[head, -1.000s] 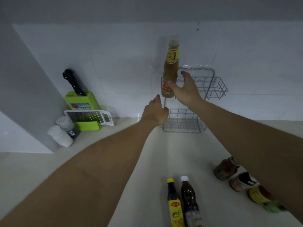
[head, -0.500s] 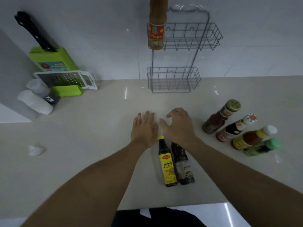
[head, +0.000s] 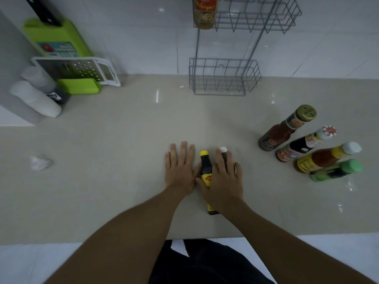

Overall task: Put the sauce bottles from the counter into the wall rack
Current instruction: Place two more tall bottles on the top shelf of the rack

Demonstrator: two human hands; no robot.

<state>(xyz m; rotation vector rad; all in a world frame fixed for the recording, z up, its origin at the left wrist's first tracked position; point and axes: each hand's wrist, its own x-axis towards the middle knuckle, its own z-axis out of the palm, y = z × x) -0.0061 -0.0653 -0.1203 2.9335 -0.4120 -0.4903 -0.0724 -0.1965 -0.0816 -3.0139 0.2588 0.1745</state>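
A grey wire wall rack (head: 287, 19) has two baskets; a brown sauce bottle (head: 205, 13) stands at the left end of the upper one, and the lower basket (head: 225, 78) holds nothing. Two dark bottles lie side by side on the counter: a yellow-capped bottle (head: 205, 162) and a white-capped bottle (head: 223, 150). My right hand (head: 223, 183) lies palm-down across both, fingers spread, hiding most of the white-capped one. My left hand (head: 179, 169) rests flat on the counter just left of them. Several more bottles stand at the right, among them a gold-capped red sauce (head: 283, 130) and a green bottle (head: 338, 171).
A green knife block (head: 59, 46), a white grater (head: 78, 68) and two white shakers (head: 34, 97) crowd the back left corner. A crumpled scrap of paper (head: 39, 161) lies at the left. The counter's front edge (head: 123, 241) runs just below my forearms.
My right hand let go of the brown bottle in the upper basket. Both hands came down from the rack to the counter, and the right one settled on the two lying bottles.
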